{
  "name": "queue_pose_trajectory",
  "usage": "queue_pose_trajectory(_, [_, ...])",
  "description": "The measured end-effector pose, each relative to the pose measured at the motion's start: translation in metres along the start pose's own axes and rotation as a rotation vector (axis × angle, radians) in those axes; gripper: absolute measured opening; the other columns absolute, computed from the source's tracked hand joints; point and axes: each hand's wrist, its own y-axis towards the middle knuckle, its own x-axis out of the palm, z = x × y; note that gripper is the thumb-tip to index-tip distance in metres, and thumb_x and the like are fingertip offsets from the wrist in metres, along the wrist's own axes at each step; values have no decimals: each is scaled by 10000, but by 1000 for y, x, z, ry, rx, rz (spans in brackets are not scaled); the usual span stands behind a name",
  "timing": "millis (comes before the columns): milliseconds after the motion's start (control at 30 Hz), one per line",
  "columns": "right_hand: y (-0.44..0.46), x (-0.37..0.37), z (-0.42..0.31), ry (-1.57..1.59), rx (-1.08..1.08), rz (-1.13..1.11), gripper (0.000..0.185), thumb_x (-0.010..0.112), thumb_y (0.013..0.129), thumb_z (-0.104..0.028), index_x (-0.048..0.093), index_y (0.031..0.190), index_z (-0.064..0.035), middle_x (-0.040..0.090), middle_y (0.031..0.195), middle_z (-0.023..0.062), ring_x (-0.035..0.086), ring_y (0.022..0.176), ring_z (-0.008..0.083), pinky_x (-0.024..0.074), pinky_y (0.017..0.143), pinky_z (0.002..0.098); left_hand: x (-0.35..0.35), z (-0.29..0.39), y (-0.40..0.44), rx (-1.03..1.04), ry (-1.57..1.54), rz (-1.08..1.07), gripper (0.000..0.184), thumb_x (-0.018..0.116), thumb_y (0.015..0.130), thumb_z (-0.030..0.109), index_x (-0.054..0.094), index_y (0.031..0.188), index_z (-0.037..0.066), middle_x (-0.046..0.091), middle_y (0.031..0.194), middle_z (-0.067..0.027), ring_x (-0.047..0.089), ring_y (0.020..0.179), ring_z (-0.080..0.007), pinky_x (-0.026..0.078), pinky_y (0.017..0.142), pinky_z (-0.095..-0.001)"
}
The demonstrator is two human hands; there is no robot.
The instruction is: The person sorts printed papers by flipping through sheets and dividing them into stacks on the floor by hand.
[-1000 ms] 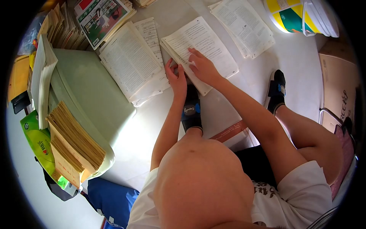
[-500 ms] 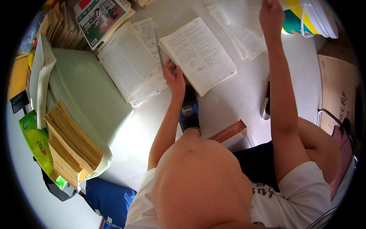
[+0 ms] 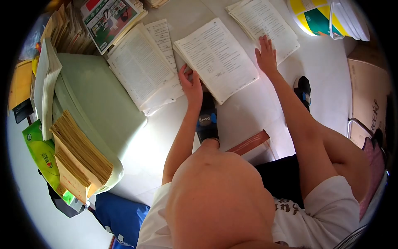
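Three stacks of printed sheets lie on the pale floor. My left hand (image 3: 191, 85) rests at the lower left edge of the middle stack (image 3: 217, 60), its fingers curled but apart; whether it touches the sheets I cannot tell. On the lower left edge of the right stack (image 3: 265, 27), my right hand (image 3: 266, 56) lies with fingers spread, holding nothing. The left stack (image 3: 141, 64) is beside my left hand and overlaps a sheet with handwriting (image 3: 161, 39).
A magazine (image 3: 110, 20) and upright papers (image 3: 68, 31) are at the upper left. A green surface (image 3: 93, 89) bears a thick book (image 3: 83, 149). At the upper right stands a white bucket (image 3: 327, 18), above a cardboard box (image 3: 369, 93). My shoes (image 3: 207, 118) are on the floor.
My right hand left the middle stack, rose over the right one with a sheet, and now lies flat on the right stack. The middle stack shows a different top page. My left hand has hardly moved.
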Motion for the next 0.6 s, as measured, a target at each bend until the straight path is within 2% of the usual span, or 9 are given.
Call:
queue_pose_trajectory(33, [4, -1, -2, 36, 40, -26, 626, 544, 1019, -305, 340, 1573, -95, 211, 1690, 145, 205, 1549, 388, 263, 1197, 620, 0, -1, 0, 12, -27, 3, 494, 580, 1026, 138, 397, 1461, -7, 568, 1191, -164, 590, 1051, -200, 529, 896, -341])
queue_pose_trajectory(67, [7, 0, -8, 39, 39, -24, 626, 544, 1019, -305, 340, 1573, -95, 211, 1690, 145, 205, 1549, 388, 263, 1197, 620, -2, -2, 1, 15, -25, 4, 494, 580, 1026, 138, 397, 1461, -7, 568, 1191, -164, 590, 1051, -200, 529, 896, -341])
queue_pose_trajectory(200, [7, 0, -36, 196, -134, 136, 526, 600, 978, -221, 476, 1444, -13, 398, 1573, 231, 367, 1466, 394, 355, 1192, 451, -1, -3, 4, 24, 27, -12, 483, 569, 1029, 120, 392, 1461, -1, 577, 1179, -148, 581, 1060, -194, 523, 902, -335])
queue_pose_trajectory(233, [1, -11, -59, 253, -212, 161, 476, 623, 962, -187, 515, 1398, -30, 458, 1532, 214, 422, 1431, 377, 375, 1179, 432, -1, -4, 2, 40, 6, -7, 477, 567, 1029, 110, 393, 1460, 4, 580, 1177, -143, 582, 1057, -191, 521, 899, -332])
queue_pose_trajectory(300, [-15, -13, -95, 425, -273, 65, 443, 647, 945, -157, 546, 1369, -75, 443, 1559, 175, 407, 1449, 356, 371, 1182, 438, -1, -5, 2, 16, -9, -7, 476, 567, 1028, 102, 393, 1462, 13, 587, 1173, -142, 585, 1051, -186, 518, 893, -326])
queue_pose_trajectory(400, [-43, -7, -140, 558, -313, -95, 499, 702, 911, -196, 546, 1368, -71, 428, 1570, 177, 373, 1476, 356, 352, 1195, 436, -4, -3, 2, -48, -86, -9, 480, 574, 1023, 83, 392, 1464, 34, 604, 1155, -136, 591, 1040, -179, 511, 885, -315])
queue_pose_trajectory(467, [-58, 2, -158, 521, -323, -97, 533, 716, 900, -237, 543, 1374, -65, 400, 1584, 186, 341, 1490, 368, 323, 1208, 459, -5, -6, 3, -90, -150, -14, 485, 581, 1019, 72, 392, 1464, 45, 613, 1142, -133, 595, 1036, -176, 507, 883, -309])
queue_pose_trajectory(533, [-65, 2, -172, 486, -334, -96, 569, 731, 889, -277, 540, 1379, -60, 372, 1597, 195, 310, 1504, 380, 293, 1222, 482, -7, -9, 7, -68, -155, -15, 468, 599, 1020, 88, 403, 1446, 79, 623, 1158, -110, 611, 1003, -164, 546, 806, -300])
queue_pose_trajectory(600, [-68, 0, -182, 403, -297, -146, 679, 750, 860, -380, 518, 1407, -54, 308, 1622, 212, 241, 1527, 404, 220, 1239, 542, -7, -6, 6, -131, -207, -8, 456, 603, 1016, 78, 413, 1431, 76, 632, 1137, -105, 617, 988, -164, 548, 793, -300])
